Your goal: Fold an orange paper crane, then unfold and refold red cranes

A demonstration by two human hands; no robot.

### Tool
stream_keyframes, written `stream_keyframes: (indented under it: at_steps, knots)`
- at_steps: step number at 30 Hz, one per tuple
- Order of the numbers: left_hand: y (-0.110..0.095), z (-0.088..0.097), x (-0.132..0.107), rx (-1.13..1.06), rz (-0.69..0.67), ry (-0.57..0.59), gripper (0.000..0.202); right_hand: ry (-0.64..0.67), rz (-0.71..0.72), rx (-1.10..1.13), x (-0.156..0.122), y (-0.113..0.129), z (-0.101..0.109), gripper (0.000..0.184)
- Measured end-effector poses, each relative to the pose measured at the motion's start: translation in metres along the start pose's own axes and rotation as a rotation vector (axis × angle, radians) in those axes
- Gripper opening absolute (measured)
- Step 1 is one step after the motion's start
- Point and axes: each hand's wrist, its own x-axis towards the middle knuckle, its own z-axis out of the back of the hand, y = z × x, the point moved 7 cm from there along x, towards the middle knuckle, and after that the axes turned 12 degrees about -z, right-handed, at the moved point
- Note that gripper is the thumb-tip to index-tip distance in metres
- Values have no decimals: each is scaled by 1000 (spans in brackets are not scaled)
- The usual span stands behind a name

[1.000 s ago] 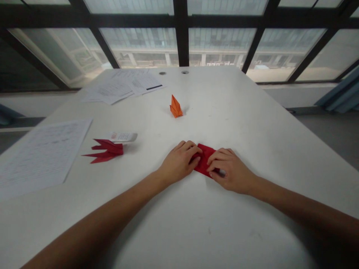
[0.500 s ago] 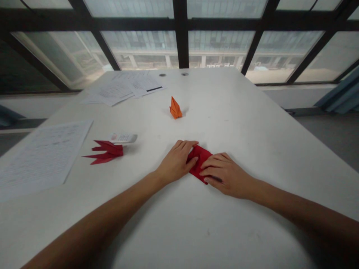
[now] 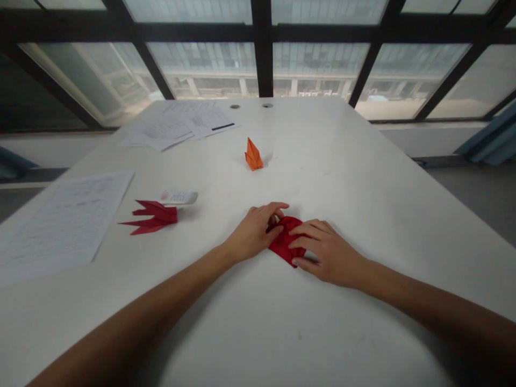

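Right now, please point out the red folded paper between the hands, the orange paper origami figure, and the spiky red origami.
Red folded paper (image 3: pixel 284 243), head view, exposed middle.
Orange origami figure (image 3: pixel 253 157), head view, its body.
Spiky red origami (image 3: pixel 167 215), head view, its base.

The folded red paper (image 3: pixel 285 240) is thin, matt and sharply creased, like the orange paper figure (image 3: pixel 253 155) and the red paper figure (image 3: pixel 151 216). The desk (image 3: pixel 363 177) has a smooth, matt white top with faint scuffs. The printed sheets (image 3: pixel 66 215) are plain matt paper, the small white device (image 3: pixel 179 198) looks like glossy plastic, and the window frames (image 3: pixel 262 32) look like dark metal around smooth glass (image 3: pixel 205 70).
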Motion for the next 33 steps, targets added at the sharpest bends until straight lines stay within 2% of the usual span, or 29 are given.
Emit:
stream_keyframes:
  at_steps: [3, 6, 11, 13, 18, 22, 25, 29, 33]
  knots:
    - [-5, -1, 2, 78, -70, 59, 24, 3, 44, -56, -2, 5, -1, 18]
    - [-13, -1, 2, 130, -148, 102, 24, -13, 46, -59, -2, 7, 0, 19]
    - [-24, -1, -2, 256, -190, 168, 27, -166, -57, -64, 1, -3, 12, 35]
    - [-25, 2, -3, 282, -194, 175, 27, -135, -47, -106, 2, -6, 9, 36]
    - [-20, 12, -6, 258, -226, 215, 25, -78, -52, -211, 3, -10, 4, 26]
    - [-16, 22, -7, 281, -249, 202, 29, -44, -74, -205, 3, -9, 4, 24]
    - [-16, 24, -8, 401, -267, 172, 30, -39, -98, -171, 4, -10, 4, 24]
    - [-27, 14, -12, 559, -369, 156, 26, -56, -119, -116, 5, -13, 5, 24]
    - [-31, 5, -12, 458, -351, 129, 32, -53, -127, -114, 5, -17, 4, 23]
